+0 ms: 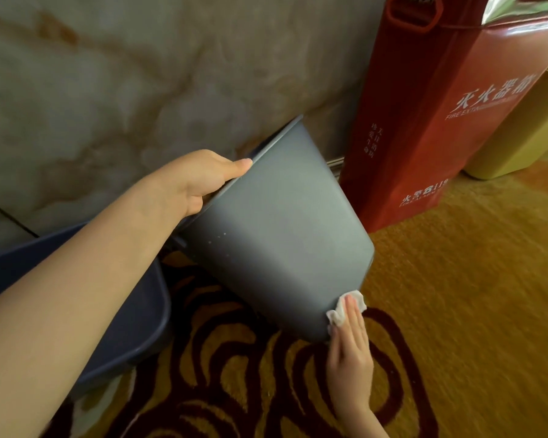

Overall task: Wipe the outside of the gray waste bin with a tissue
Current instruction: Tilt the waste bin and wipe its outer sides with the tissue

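The gray waste bin (276, 229) is lifted and tilted, its open top turned toward the marble wall and its base toward me. My left hand (200, 178) grips the bin's rim at the upper left, thumb on the outside. My right hand (350, 343) presses a crumpled white tissue (345, 308) flat against the bin's lower right edge near the base. A few pale specks show on the bin's side.
A red fire extinguisher box (424, 121) stands just right of the bin against the marble wall (108, 90). A yellow bin (519, 137) is behind it. A dark blue basin (133, 311) sits at lower left on the patterned carpet (456, 311).
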Demonstrator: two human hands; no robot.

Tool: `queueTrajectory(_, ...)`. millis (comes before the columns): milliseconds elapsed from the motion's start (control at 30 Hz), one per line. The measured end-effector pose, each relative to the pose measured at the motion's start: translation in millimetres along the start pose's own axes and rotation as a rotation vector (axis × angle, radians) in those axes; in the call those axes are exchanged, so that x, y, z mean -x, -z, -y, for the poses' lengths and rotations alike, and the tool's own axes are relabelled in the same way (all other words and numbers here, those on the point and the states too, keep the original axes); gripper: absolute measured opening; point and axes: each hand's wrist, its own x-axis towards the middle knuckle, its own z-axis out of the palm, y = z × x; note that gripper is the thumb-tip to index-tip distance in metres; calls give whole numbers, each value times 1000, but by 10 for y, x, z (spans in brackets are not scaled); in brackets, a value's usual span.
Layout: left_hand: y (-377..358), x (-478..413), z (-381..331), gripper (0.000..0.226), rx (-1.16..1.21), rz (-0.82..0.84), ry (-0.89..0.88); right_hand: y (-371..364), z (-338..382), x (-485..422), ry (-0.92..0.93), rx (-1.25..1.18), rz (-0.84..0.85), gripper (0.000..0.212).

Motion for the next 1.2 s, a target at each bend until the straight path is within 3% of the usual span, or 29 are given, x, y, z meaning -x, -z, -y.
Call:
queueTrajectory(133, 9, 5, 12, 45, -27, 11, -31, 112, 212, -208, -363, -233, -178, 29)
queueTrajectory(200, 18, 9, 37, 43, -40, 23, -38, 205, 495, -481, -381, -372, -236, 34)
queueTrajectory(300, 54, 36, 69, 48, -77, 57, -44, 243, 930, -999, -279, -483, -251, 32)
queueTrajectory(367, 47, 19, 83, 44, -87, 67, -85, 123, 1214, -1305, -163, -515, -113, 18)
queueTrajectory(433, 13, -13, 92, 32, -124, 47, -154, -62, 1469, -1489, 57, -366, 28, 26)
queueTrajectory(500, -7, -30, 98, 27, -210, -7, -241, -253, 1538, -1581, 262, -176, 66, 36)
queueTrajectory(567, 18, -57, 128, 32, -284, -41, -295, -299, 1400, -1714, 291, -139, 78, 39)
queueTrajectory(667, 50, -66, 164, 36, -324, -34, -324, -229, 904, -1848, 137, -193, 46, 33)
queueTrajectory(833, -39, -65, 148, 37, -353, -25, -422, -47, 71, -1500, -402, -204, -14, 31)
queueTrajectory(1067, -178, -52, 164, 30, -235, 76, -551, 117, -34, -1392, -462, -215, -183, 28)
queueTrajectory(1200, 83, -51, 253, 42, -214, 133, -518, 208, 122, -1516, -394, -215, -234, 31)
